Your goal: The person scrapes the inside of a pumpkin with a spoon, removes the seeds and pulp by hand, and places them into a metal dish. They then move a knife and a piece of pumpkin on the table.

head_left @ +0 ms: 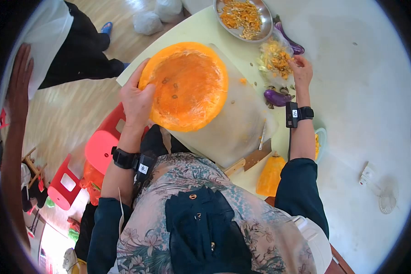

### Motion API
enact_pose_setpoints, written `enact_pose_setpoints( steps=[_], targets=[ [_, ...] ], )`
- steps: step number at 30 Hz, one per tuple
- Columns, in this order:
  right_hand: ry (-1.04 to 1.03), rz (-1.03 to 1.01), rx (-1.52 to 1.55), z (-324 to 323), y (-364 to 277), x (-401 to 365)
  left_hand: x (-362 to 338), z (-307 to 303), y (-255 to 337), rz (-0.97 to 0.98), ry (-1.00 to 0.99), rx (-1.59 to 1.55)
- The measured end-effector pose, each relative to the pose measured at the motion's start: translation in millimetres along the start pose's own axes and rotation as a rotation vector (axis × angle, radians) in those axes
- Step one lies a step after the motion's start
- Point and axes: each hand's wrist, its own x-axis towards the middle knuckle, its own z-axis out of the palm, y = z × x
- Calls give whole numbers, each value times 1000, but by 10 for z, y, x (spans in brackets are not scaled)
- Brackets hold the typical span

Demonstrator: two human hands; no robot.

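Observation:
A large hollowed pumpkin half (189, 86), cut side up with a few seeds inside, is tilted over the cutting board (242, 114). My left hand (139, 98) grips its left rim, thumb on the inside edge. At the right, my right hand (301, 71) is beside a clear plastic bag of orange pulp and scraps (278, 61); its fingers are bent close together, and whether they pinch anything is too small to tell. Purple eggplants lie above (290, 41) and below (277, 97) the bag.
A metal bowl (246, 20) of seeds and pulp stands at the table's far edge. Near me lie a cleaver (257, 155), a small knife (262, 134) and a pumpkin piece (271, 176). Red stools (107, 141) are at the left, where another person's arm (16, 137) shows.

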Motion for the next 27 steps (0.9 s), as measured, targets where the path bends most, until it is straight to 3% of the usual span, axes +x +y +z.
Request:
enact_pose_setpoints(
  steps=[1, 8, 10, 14, 20, 24, 27],
  targets=[
    [52, -106, -280, 3, -15, -5, -5, 3, 10, 0, 4, 7],
    [-84, 126, -245, -9, 121, 21, 6, 1, -36, -12, 8, -27],
    [-126, -58, -225, 54, 445, 62, 6, 18, -16, -11, 13, -38],
    [-157, 91, -146, -10, 19, -73, 9, 15, -16, 18, 22, 49],
    [59, -80, -291, -55, -337, -203, 12, 32, -60, 35, 25, 62],
    [-40, 28, 408, -167, -1295, -595, 15, 35, -40, 49, 24, 51],
    [-477, -133, 604, -62, -2100, -1105, 21, 39, -68, 49, 12, 37]
  ],
)
